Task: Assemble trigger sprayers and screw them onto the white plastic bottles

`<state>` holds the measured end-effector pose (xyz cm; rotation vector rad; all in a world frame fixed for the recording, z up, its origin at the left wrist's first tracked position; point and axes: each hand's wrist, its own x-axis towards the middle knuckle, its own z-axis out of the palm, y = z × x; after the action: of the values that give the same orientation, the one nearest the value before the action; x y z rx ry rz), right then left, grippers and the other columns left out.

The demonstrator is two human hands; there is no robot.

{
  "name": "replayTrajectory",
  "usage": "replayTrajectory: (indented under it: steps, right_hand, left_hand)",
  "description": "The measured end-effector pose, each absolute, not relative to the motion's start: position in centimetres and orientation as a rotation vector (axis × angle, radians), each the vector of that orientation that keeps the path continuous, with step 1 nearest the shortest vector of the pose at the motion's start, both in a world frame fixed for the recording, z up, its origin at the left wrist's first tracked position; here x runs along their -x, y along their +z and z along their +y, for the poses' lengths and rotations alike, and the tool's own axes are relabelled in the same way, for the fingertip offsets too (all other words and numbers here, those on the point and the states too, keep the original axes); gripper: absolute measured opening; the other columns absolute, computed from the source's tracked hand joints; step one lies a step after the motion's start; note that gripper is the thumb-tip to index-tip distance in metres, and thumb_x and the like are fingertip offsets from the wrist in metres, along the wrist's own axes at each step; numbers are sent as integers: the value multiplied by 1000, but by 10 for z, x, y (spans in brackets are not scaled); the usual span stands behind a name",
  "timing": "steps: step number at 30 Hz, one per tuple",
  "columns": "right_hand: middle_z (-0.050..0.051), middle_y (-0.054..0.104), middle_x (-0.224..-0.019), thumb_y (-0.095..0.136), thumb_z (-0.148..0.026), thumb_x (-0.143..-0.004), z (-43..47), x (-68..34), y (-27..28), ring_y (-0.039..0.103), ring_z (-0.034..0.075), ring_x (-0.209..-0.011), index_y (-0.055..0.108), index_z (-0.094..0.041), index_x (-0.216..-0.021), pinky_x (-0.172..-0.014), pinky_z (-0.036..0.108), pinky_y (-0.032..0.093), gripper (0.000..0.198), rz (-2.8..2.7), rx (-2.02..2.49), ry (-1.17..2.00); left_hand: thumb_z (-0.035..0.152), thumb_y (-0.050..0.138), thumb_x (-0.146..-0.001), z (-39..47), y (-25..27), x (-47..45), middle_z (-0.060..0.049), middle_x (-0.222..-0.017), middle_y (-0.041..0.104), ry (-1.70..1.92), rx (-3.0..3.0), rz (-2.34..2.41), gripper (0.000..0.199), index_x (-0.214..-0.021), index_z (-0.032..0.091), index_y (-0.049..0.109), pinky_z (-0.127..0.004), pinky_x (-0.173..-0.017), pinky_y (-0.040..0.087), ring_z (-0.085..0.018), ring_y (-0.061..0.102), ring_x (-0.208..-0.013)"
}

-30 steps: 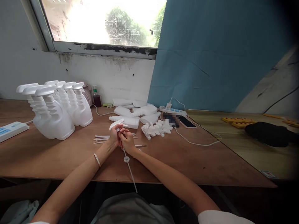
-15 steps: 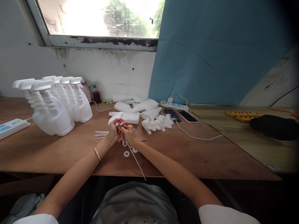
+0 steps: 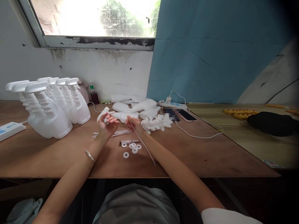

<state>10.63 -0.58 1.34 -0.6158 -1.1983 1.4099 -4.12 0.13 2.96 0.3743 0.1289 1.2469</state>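
My left hand (image 3: pixel 107 125) is closed around a white trigger spray head (image 3: pixel 102 114), held above the table. To its right, my right hand (image 3: pixel 135 125) pinches a thin white tube (image 3: pixel 147 149), which slants down toward the table's front edge. A gap separates the two hands. Below them lie several flat white ring washers (image 3: pixel 126 155) and a pen (image 3: pixel 129 142). More thin white tubes (image 3: pixel 121 133) rest behind, partly hidden by my left hand. Several loose spray heads (image 3: pixel 156 123) are piled just right of my right hand.
Assembled white spray bottles (image 3: pixel 56 116) stand at left, beside a power strip (image 3: pixel 10 129). Loose white bottles (image 3: pixel 144 105) lie at the back. A phone (image 3: pixel 187 115) and white cable (image 3: pixel 193 136) are to the right. A dark liquid bottle (image 3: pixel 94 95) stands against the wall.
My hands, together before, have moved apart: the left with the spray head to the left, the right with the tube to the right. The washers and pen between them now show.
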Motion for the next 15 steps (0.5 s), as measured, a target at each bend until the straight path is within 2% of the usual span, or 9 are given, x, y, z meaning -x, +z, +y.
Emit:
replayTrajectory:
  steps: [2, 4, 10, 15]
  right_hand:
    - [-12, 23, -38, 61, -49, -69, 1, -117, 18, 17, 2, -31, 55, -16, -60, -31, 17, 13, 35, -1102, 643, 1366]
    - [-14, 21, -39, 60, -48, -71, 6, -123, 20, 15, 2, -31, 54, -16, -66, -30, 16, 13, 33, -1011, 675, 1311]
    - [-8, 46, -48, 51, -40, -82, 9, -119, 16, 41, 4, -37, 46, -17, -70, -35, 15, 33, 26, -795, 800, 1075]
    - [-7, 49, -50, 41, -34, -89, 7, -129, 29, 45, 4, -39, 45, -18, -72, -37, 15, 36, 23, -770, 845, 827]
  left_hand:
    - [21, 46, -76, 3, 29, 43, 8, -39, 34, 1266, -371, 143, 26, -53, 17, 37, -20, -45, 38, -4, 38, -35]
    - [21, 45, -77, 4, 28, 43, 8, -39, 33, 1285, -378, 159, 25, -53, 17, 38, -19, -43, 35, -4, 37, -34]
    - [20, 47, -74, 8, 31, 45, 8, -40, 30, 1360, -408, 253, 24, -54, 17, 35, -18, -40, 29, -4, 34, -34]
    - [19, 43, -73, 23, 39, 74, 9, -38, 29, 1561, -317, 325, 21, -56, 18, 31, -17, -36, 25, -4, 30, -30]
